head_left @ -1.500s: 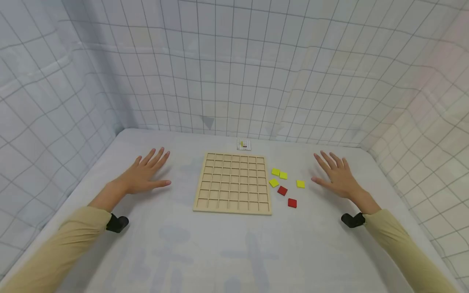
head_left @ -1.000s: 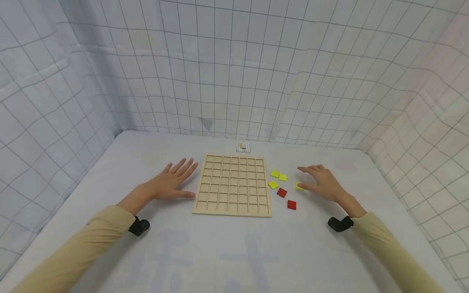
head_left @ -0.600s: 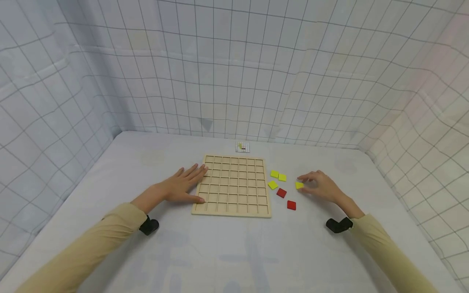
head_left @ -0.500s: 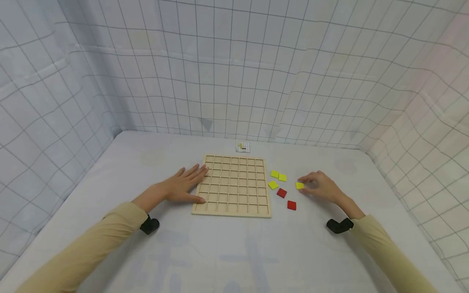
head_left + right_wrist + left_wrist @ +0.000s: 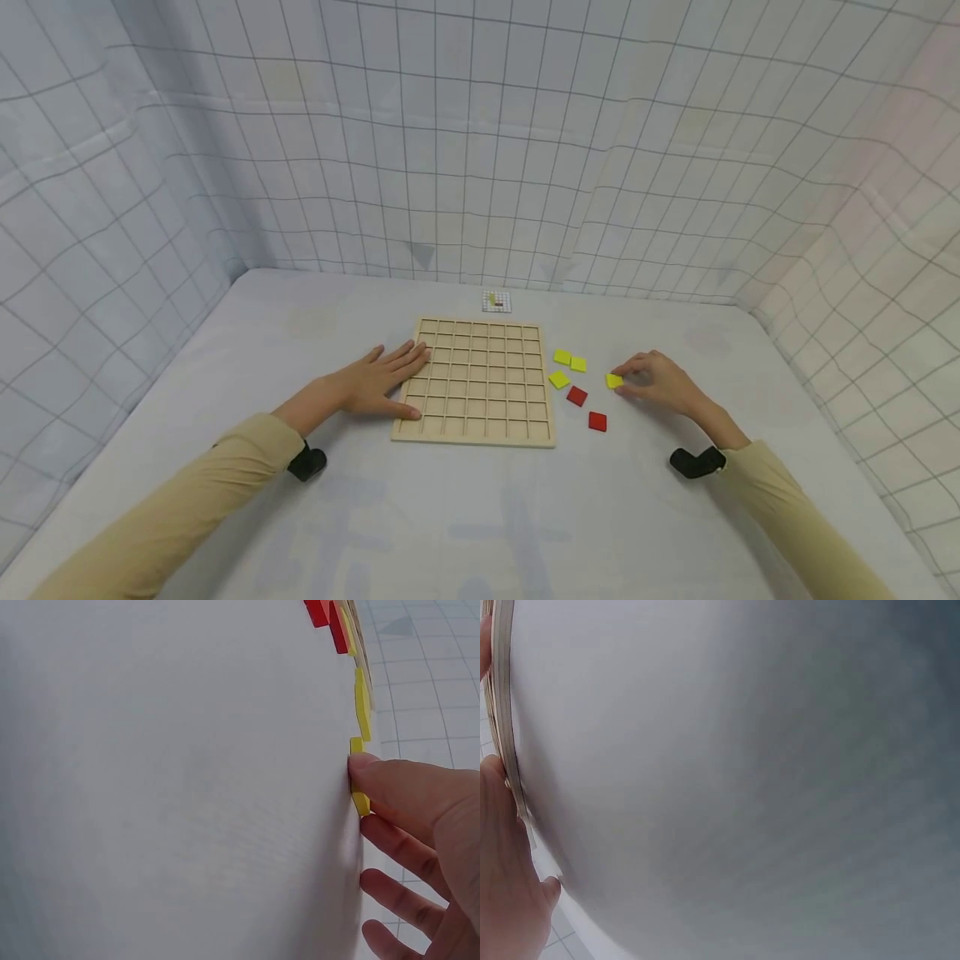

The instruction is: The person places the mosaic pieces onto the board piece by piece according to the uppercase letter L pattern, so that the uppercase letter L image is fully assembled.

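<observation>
My left hand lies with straight, spread fingers over the left edge of a wooden grid board, and that edge also shows beside the hand in the left wrist view. To the right of the board, my right hand pinches a yellow square tile between thumb and finger, low at the table. In the right wrist view the thumb presses against this tile. Between that hand and the board lie other yellow tiles and two red tiles, apart from the hand.
Behind the board lies a small card printed with a grid and coloured squares. The white-covered table is enclosed by grid-patterned white curtains at the back and both sides.
My left hand has moved right, from bare table onto the board's left edge. The right hand has moved left and down to the single yellow tile, its fingers closing on it.
</observation>
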The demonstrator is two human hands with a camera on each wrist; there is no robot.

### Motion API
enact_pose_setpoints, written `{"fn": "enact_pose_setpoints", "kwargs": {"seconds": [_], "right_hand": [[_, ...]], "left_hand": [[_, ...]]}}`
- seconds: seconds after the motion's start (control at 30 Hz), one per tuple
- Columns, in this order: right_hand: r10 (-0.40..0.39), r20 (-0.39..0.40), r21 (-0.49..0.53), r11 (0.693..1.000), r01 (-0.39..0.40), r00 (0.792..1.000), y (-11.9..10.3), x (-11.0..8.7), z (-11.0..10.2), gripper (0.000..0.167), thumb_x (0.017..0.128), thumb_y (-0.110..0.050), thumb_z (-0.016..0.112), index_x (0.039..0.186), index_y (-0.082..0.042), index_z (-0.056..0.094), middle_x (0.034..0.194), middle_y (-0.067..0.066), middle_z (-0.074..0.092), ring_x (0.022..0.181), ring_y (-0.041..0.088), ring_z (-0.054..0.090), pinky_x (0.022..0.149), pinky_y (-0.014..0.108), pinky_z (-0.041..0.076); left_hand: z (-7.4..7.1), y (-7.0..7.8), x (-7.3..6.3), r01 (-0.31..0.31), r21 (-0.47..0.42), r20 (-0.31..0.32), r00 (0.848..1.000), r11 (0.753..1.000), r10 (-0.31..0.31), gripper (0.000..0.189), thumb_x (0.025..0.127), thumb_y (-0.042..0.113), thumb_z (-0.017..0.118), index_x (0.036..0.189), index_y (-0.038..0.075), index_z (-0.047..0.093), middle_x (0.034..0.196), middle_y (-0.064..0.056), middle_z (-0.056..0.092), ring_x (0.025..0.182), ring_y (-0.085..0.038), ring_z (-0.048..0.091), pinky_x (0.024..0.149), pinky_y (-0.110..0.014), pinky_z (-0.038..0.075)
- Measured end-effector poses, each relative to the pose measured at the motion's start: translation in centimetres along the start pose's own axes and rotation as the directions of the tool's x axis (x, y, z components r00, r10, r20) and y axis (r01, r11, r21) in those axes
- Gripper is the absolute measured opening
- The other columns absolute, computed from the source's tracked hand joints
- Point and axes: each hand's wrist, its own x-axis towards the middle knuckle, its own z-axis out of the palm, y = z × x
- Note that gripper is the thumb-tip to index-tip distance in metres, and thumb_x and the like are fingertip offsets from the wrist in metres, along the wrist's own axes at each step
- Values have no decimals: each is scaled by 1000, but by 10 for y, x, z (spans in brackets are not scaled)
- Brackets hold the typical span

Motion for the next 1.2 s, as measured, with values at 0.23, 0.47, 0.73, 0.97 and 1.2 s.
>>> {"fn": "enact_pose_setpoints", "kwargs": {"seconds": [0.23,0.47,0.73,0.97,1.2], "right_hand": [[-13,-13,-4,1000,13,1000,1,-1,0,25,82,-18,76,105,-7,75,103,8,72,100,26,57,85,46,47],[-17,-58,-35,999,15,998,-1,0,1,25,81,-22,77,102,-8,75,98,6,73,96,25,58,83,45,49],[37,-71,-73,996,-42,997,-10,5,0,29,82,-29,76,103,-10,75,95,3,73,90,20,60,79,37,49],[13,-104,-44,999,-17,995,-22,15,0,29,83,-28,74,106,-11,74,102,3,73,91,20,60,75,32,46],[-16,-128,-10,1000,14,992,-41,29,2,30,84,-30,74,108,-12,74,106,4,73,90,19,60,73,30,46]], "left_hand": [[3,0,1,22,37,2,1000,999,-22,100,86,71,49,156,15,5,164,-7,-1,151,-28,-1,118,-60,2],[0,1,2,15,28,2,1000,1000,-15,99,87,67,52,156,11,8,163,-11,1,151,-31,1,116,-63,3],[-4,3,5,46,36,38,998,998,-48,100,86,68,52,156,13,6,164,-8,1,151,-31,-1,117,-62,3],[-7,6,6,41,49,49,998,998,-43,97,88,69,47,156,13,6,163,-9,2,151,-31,-1,116,-63,3],[-2,3,11,76,52,60,995,996,-80,95,89,70,44,156,17,2,164,-6,-4,151,-28,-6,117,-62,1]]}}
